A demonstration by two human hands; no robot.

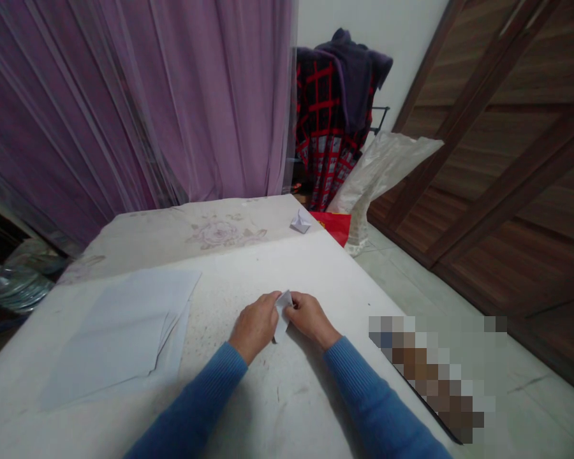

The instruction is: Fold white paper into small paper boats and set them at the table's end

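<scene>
A small piece of folded white paper [282,317] is held just above the table between both hands. My left hand [257,324] pinches its left edge, fingers closed. On the other side, my right hand [310,317] grips the paper's upper right part with thumb and curled fingers. The fingertips hide some of the folds. Beyond the hands, near the table's far right corner, sits a small folded paper shape [300,221] with pointed tips. To the left lies a stack of white paper sheets [119,338], slightly fanned at its right edge.
The white table [249,408] has a flower-patterned cover strip [167,233] along its far end. Purple curtains [210,95] hang behind it. A red bag [335,226] and a pale plastic bag [368,185] stand past the right edge. Plastic bottles [14,287] are at far left.
</scene>
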